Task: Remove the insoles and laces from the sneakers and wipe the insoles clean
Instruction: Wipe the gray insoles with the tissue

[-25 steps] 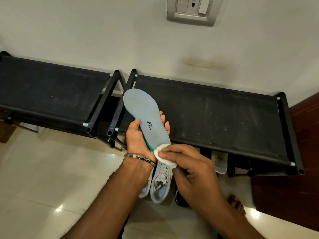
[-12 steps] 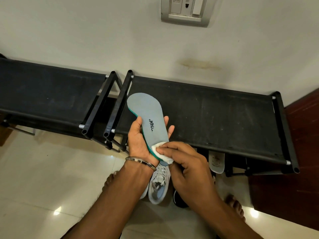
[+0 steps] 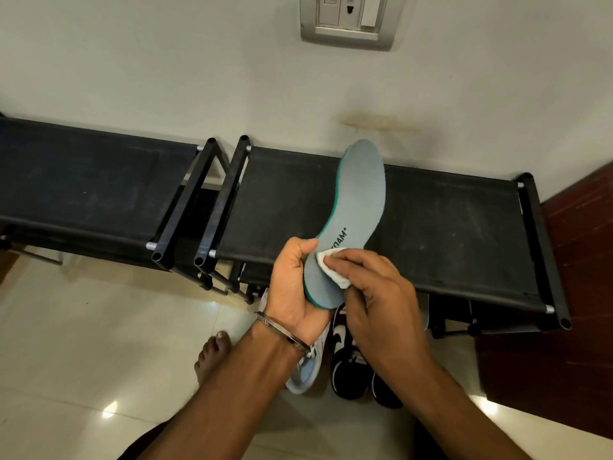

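Observation:
My left hand (image 3: 292,280) grips the heel end of a grey insole (image 3: 360,200) with a green edge, and its toe points up toward the wall. My right hand (image 3: 374,293) pinches a small white wipe (image 3: 331,265) and presses it on the insole near the printed lettering. Below my hands a grey-white sneaker (image 3: 306,370) stands on the floor, partly hidden by my left wrist. Another pale insole (image 3: 425,313) shows as a sliver under the rack, to the right of my right hand.
Two black fabric shoe racks (image 3: 447,234) (image 3: 83,184) stand side by side against the white wall. A pair of black sneakers (image 3: 348,366) sits beside the grey one. My bare foot (image 3: 212,353) rests on the tiled floor. A dark wooden panel (image 3: 577,293) is at the right.
The insole has swung from leaning left to leaning right, and both hands have shifted right. The wipe has moved up from the heel toward the lettering.

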Demonstrator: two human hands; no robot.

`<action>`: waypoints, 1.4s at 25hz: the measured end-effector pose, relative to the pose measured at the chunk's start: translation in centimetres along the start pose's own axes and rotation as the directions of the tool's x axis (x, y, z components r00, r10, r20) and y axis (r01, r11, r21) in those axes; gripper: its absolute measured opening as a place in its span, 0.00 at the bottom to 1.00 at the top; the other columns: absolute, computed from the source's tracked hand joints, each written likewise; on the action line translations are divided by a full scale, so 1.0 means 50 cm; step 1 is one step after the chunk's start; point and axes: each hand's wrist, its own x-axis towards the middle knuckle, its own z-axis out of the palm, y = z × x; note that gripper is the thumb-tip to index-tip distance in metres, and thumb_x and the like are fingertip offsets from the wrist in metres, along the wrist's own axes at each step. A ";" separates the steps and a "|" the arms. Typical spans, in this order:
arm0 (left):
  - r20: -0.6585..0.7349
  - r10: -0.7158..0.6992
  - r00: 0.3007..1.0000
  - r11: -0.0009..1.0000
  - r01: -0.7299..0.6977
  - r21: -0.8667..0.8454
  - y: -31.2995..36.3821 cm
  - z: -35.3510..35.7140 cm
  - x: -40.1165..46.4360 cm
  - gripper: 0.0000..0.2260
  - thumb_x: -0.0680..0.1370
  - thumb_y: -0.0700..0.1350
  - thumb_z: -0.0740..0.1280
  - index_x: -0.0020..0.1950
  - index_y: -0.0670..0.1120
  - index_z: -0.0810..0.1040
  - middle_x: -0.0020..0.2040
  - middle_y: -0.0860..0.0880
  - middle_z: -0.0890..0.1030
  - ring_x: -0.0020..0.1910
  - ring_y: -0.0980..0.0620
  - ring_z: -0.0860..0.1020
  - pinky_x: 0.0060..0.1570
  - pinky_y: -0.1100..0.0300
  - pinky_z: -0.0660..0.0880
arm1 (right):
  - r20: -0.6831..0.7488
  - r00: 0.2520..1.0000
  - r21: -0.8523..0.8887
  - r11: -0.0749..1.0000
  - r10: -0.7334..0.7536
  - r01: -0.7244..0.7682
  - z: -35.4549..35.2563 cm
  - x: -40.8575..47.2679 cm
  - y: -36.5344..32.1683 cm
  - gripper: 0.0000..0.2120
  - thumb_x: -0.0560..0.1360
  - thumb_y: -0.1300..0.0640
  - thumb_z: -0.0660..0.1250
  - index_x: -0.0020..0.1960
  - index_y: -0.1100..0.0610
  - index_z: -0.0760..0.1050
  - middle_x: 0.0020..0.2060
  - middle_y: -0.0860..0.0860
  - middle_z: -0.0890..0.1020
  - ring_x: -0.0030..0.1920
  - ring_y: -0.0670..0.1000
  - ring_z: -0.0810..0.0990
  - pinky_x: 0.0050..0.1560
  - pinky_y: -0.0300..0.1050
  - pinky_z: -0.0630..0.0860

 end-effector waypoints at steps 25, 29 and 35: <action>0.056 0.041 0.998 0.999 -0.042 0.018 0.030 -0.028 0.015 0.25 0.82 0.59 0.51 0.72 0.47 0.70 0.68 0.40 0.75 0.68 0.42 0.72 0.72 0.46 0.63 | -0.003 0.987 -0.052 0.985 -0.163 0.162 0.007 -0.022 -0.025 0.15 0.72 0.69 0.65 0.55 0.60 0.83 0.53 0.52 0.83 0.54 0.47 0.77 0.61 0.31 0.71; 0.063 0.043 0.997 0.999 -0.043 0.003 0.032 -0.029 0.016 0.25 0.82 0.58 0.51 0.72 0.46 0.70 0.68 0.39 0.75 0.68 0.42 0.73 0.69 0.48 0.68 | -0.003 0.992 -0.043 0.991 -0.127 0.127 0.003 -0.011 -0.007 0.14 0.75 0.65 0.62 0.56 0.59 0.83 0.54 0.51 0.82 0.55 0.48 0.78 0.62 0.30 0.69; 0.047 0.024 0.999 1.000 -0.024 0.017 0.029 -0.024 0.013 0.25 0.82 0.57 0.52 0.72 0.45 0.71 0.68 0.39 0.75 0.68 0.42 0.73 0.71 0.48 0.65 | 0.044 0.981 -0.041 0.980 -0.191 0.192 0.009 -0.018 -0.022 0.16 0.71 0.70 0.68 0.56 0.59 0.83 0.54 0.52 0.82 0.56 0.47 0.77 0.63 0.30 0.69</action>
